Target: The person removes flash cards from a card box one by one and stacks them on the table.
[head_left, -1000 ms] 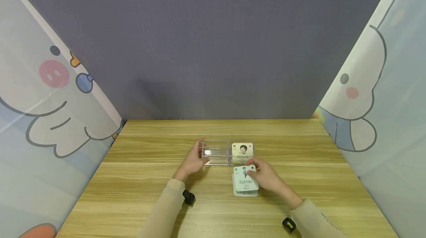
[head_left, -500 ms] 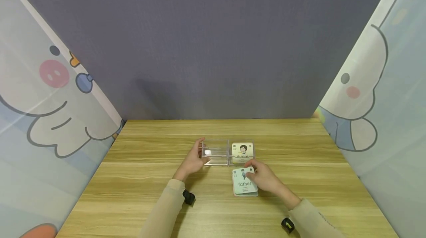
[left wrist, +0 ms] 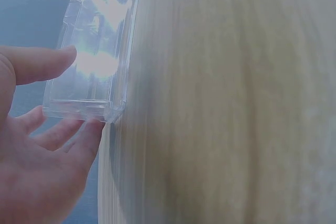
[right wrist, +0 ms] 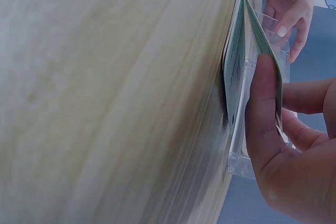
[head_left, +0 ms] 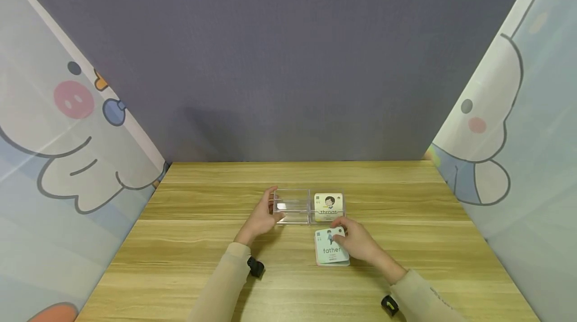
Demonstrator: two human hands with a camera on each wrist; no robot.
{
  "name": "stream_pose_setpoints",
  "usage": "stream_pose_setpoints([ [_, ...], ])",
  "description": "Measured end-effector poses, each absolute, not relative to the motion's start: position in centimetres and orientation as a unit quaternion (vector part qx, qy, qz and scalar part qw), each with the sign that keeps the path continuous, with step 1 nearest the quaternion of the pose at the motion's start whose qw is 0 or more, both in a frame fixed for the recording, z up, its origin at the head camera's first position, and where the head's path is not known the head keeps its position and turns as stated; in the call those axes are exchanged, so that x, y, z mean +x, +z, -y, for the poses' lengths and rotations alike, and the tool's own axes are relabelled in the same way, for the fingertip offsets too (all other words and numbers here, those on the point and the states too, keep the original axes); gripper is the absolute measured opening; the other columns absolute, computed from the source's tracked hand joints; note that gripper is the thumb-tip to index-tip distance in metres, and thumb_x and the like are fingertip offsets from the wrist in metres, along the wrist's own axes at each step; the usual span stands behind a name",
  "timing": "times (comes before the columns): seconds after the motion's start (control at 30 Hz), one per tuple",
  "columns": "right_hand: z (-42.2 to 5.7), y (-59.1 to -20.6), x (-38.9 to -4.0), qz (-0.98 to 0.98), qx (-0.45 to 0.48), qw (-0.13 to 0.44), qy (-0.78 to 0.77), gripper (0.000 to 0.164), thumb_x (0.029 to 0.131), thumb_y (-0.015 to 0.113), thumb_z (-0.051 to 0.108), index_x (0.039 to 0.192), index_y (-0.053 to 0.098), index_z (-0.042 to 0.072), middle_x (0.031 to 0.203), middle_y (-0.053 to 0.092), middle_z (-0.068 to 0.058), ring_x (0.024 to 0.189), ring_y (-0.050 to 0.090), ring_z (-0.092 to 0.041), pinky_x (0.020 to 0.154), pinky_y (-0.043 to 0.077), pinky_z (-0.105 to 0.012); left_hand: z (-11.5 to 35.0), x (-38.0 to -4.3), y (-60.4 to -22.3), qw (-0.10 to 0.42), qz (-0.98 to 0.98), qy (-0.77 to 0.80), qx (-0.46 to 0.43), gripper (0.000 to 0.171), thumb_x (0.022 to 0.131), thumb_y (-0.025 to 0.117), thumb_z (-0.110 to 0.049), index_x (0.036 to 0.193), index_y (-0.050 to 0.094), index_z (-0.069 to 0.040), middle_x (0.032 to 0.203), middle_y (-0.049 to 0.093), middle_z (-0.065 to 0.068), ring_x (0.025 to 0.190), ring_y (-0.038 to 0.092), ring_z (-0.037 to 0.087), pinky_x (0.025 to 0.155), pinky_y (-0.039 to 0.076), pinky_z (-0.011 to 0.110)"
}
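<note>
A clear plastic box [head_left: 309,206] with two compartments stands mid-table. My left hand [head_left: 260,219] holds its left end; in the left wrist view the thumb lies over the front of the box and the fingertips touch its end. A yellow "throat" card [head_left: 328,203] sits in the right compartment, while the left one looks bare. My right hand [head_left: 361,243] pinches the top right of a pale green "father" card [head_left: 329,257] between thumb and fingers. In the right wrist view this card [right wrist: 265,38] is tilted up from other cards [right wrist: 233,72] lying under it on the table.
The wood-grain table [head_left: 203,282] stretches around both hands. A dark grey panel [head_left: 288,86] rises behind it, with cartoon-printed sheets [head_left: 40,172] at the sides. Small black devices [head_left: 255,266] sit by each wrist.
My right hand has brought the "father" card slightly down and left, so it now covers more of the cards beneath. The left hand and the box have stayed put.
</note>
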State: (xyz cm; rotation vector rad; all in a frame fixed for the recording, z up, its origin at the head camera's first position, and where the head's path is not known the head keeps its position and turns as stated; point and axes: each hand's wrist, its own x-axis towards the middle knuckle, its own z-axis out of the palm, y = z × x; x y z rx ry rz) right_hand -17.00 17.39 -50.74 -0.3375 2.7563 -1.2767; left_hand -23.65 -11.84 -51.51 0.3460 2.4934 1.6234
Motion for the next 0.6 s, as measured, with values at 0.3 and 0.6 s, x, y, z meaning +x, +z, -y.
stream_pose_setpoints([
  [0.3,-16.85,-50.34,-16.63,-0.922,-0.111,0.028,-0.369,0.023,0.084,0.077,-0.001,0.105,0.069,0.006,0.105,0.068,-0.007,0.089,0.060,-0.017,0.081,0.055,-0.042,11.85,-23.69,-51.64,0.070,-0.828,0.543,0.117,0.084,0.093,0.070,-0.001,0.161,0.020,-0.009,0.146,0.044,0.021,0.133,0.046,0.044,0.113,0.040,0.055],
  [0.6,-16.57,-50.42,-16.46,-0.947,-0.126,0.016,-0.295,0.022,0.084,0.080,0.004,0.103,0.070,0.003,0.102,0.065,-0.007,0.089,0.061,-0.018,0.081,0.057,-0.042,11.92,-23.78,-51.78,0.071,-0.829,0.542,0.118,0.083,0.094,0.069,-0.002,0.161,0.020,-0.009,0.147,0.043,0.021,0.135,0.044,0.045,0.114,0.038,0.056],
])
